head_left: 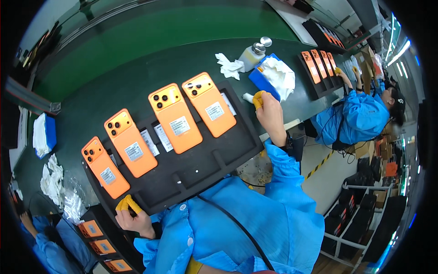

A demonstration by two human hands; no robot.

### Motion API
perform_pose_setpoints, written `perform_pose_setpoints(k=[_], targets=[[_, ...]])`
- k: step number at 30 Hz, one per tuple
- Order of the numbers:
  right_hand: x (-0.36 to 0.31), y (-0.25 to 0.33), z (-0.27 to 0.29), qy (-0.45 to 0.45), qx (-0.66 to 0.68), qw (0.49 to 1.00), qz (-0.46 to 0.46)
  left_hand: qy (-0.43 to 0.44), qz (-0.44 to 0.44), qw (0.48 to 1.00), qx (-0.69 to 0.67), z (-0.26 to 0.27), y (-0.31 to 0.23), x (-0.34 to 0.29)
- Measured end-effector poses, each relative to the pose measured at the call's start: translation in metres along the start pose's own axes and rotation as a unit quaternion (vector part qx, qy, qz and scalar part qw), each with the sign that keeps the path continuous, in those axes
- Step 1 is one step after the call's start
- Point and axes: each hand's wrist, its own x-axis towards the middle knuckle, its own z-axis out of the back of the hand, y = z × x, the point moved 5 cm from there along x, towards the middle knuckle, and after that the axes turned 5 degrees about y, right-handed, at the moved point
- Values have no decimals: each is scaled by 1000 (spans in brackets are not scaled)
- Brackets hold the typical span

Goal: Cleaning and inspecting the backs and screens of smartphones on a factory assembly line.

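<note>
Black tray (191, 169) of four orange phones (175, 118): my left hand (133, 218) grips its corner, right hand (269, 112) pinches a white cloth (248, 97), wiping likely next.

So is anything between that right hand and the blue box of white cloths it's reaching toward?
Nothing visible. The right hand, yellow covers on its fingertips, is right at the near edge of the blue box, with only a small white piece at the fingertips.

Head cam, looking straight down – just the one view

It sat close above the black tray (191, 178) of orange phones (175, 117), tilted so the green bench (137, 77) ran diagonally – edges bent by the fisheye, both blue sleeves came in from the bottom.
</note>
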Motion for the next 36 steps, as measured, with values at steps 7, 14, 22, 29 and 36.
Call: perform_pose_setpoints(k=[7, 14, 22, 29, 36], targets=[[27, -25, 53, -207, 36, 976, -63, 64, 3, 998, 27, -2, -22, 12], [49, -55, 44, -137, -23, 988, -63, 127, -180, 973, -69, -9, -87, 16], [47, -57, 46, -135, 24, 989, -49, 280, -327, 892, -138, -34, -129, 8], [41, -61, 47, -120, 336, 930, -87, 318, -302, 886, -151, -39, -121, 7], [-14, 47, 7, 305, 753, 578, -80, 476, -96, 814, -318, -19, -114, 36]])
